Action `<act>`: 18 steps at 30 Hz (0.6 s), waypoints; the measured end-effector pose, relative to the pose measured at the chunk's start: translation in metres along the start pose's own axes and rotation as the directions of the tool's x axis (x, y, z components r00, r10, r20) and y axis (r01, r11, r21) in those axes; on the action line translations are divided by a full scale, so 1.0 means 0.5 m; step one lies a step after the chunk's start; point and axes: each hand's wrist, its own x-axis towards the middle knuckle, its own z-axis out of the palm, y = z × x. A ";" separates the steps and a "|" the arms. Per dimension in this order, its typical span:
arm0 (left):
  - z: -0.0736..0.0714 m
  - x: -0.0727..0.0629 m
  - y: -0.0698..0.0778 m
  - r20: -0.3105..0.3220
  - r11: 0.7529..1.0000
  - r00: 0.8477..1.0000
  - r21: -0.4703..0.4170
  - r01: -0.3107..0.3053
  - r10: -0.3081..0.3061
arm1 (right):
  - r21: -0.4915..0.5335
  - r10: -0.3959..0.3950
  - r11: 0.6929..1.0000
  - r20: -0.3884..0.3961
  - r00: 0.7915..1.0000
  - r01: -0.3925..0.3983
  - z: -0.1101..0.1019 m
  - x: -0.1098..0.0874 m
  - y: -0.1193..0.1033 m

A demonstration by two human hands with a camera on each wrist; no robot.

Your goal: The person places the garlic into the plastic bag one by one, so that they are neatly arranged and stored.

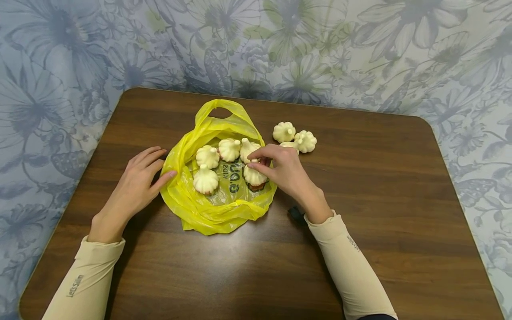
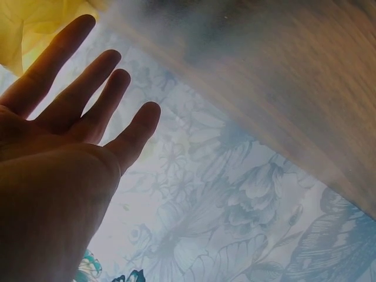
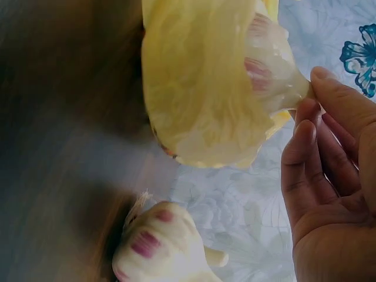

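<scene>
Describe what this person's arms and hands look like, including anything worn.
The left sleeve and right sleeve are beige and close-fitting, ending at the wrist, each with small dark lettering. Dark navy fabric shows at the right sleeve's upper end. The left hand and right hand are ungloved.

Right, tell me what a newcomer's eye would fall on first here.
Probably the bright yellow bag, spread open left of centre on the brown table, with pale garlic bulbs inside. Next, the right hand, pinching one bulb by its stem at the bag's right side. Three more bulbs sit outside, beyond that hand.
</scene>
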 end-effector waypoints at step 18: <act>0.001 0.000 -0.001 0.009 1.000 1.000 -0.003 0.004 -0.004 | -0.074 0.085 0.994 0.119 0.989 -0.077 -0.028 -0.003 0.018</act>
